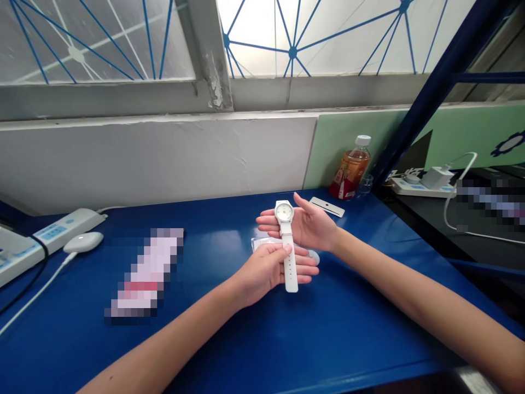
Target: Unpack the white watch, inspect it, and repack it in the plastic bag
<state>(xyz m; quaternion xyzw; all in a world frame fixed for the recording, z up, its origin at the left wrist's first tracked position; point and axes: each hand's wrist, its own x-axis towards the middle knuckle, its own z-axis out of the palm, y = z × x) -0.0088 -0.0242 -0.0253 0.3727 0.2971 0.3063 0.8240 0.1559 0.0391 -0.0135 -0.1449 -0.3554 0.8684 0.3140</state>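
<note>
A white wristwatch (289,254) with a round dial is stretched out lengthwise, its dial at the far end and its punched strap toward me. My left hand (264,268) grips the strap, thumb pressed on top and fingers extended beneath it. Palm up and fingers stretched out, my right hand (309,224) lies behind the watch. The dial end overlaps its fingers; whether it rests on them I cannot tell. Partly covered by my hands, a clear plastic wrapper (258,242) shows on the blue table.
On the blue table (221,339) lie a blurred-out phone-like slab (150,273), a white mouse-shaped object (83,242) with a cable, and a power strip (69,232). At the back right are a flat white card (327,207) and a drink bottle (350,169). A blue post (422,93) rises beyond.
</note>
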